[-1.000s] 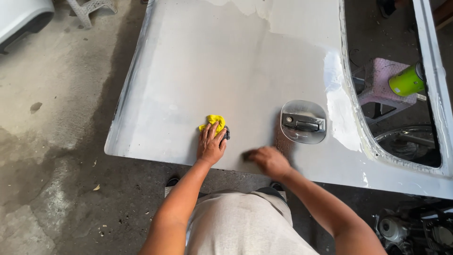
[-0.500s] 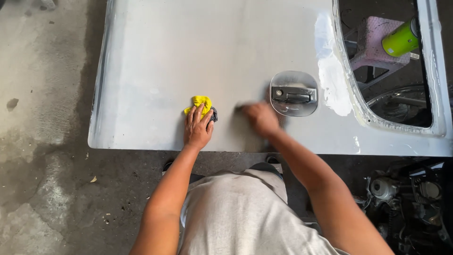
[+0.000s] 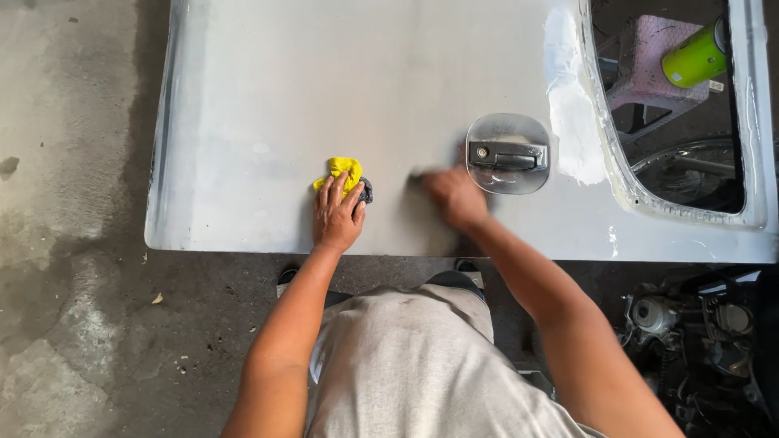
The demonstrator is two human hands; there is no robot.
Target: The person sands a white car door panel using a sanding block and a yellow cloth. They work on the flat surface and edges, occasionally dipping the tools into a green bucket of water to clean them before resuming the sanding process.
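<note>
though blurred, right hand (image 3: 454, 197) on door (image 3: 324, 97)

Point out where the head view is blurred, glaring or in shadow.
Head view: the right hand is smeared by motion blur beside the door handle; the left hand on the yellow cloth is sharp; a white patch on the door panel looks washed out; the window opening lies dark.
</note>
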